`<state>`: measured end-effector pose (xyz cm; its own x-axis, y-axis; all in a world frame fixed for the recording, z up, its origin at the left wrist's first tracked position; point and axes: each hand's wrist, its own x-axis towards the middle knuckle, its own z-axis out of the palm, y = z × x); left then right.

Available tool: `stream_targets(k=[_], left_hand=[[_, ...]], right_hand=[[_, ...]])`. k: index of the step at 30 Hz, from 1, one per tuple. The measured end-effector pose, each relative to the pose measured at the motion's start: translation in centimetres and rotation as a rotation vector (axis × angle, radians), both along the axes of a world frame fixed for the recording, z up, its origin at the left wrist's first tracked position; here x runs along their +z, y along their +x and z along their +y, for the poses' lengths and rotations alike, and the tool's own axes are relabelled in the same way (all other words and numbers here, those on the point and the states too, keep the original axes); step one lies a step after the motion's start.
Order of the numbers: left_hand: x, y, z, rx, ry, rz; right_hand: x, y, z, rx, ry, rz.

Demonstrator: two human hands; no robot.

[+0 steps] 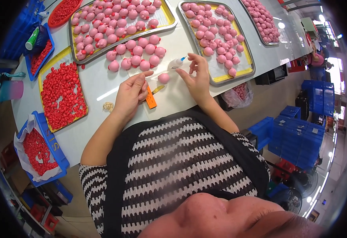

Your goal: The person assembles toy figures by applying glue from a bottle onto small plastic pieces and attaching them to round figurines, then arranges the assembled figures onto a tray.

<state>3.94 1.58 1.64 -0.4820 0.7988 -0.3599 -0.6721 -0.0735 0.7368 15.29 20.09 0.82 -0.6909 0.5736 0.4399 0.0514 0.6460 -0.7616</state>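
My right hand (197, 81) has its thumb and fingers apart around a small white squeeze bottle (176, 63) with a blue tip; whether they touch it is unclear. My left hand (132, 93) is closed, fingertips pinched together, and anything between them is too small to name. A single pink ball (164, 78) lies on the table between the two hands. Beside my left hand rests an orange-handled tool (151, 98) with a yellowish tip. Just beyond, a group of pink balls with small red parts (137, 50) sits on the table.
Metal-rimmed trays of pink balls (253, 70) stand at the far side. On the left are a yellow tray (84, 113) of red pieces, a blue crate (62, 158) with more, and a pink-blue cup (14, 90). A beige crumpled lump (108, 106) lies by my left forearm.
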Motion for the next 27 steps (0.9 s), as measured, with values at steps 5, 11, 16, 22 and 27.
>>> stream_targets(k=[5,11,16,22,27], left_hand=[[0.1,0.4,0.0,0.032,0.035,0.059],[0.2,0.1,-0.1,-0.019,-0.069,0.142],[-0.3,-0.1,-0.2,-0.036,0.028,-0.017],[-0.3,0.2,-0.1,0.016,0.05,0.038],[-0.4,0.1,-0.2,-0.025,0.006,0.039]], right_hand=[[-0.5,-0.9,0.7,0.073,0.116,-0.143],[-0.5,-0.6,0.1,0.14,-0.315,-0.196],[-1.1,0.1,-0.5,0.345,-0.618,-0.026],[-0.7,0.9,-1.2,0.419,-0.387,-0.154],[-0.6,1.0,-1.3,0.435,-0.527,-0.118]])
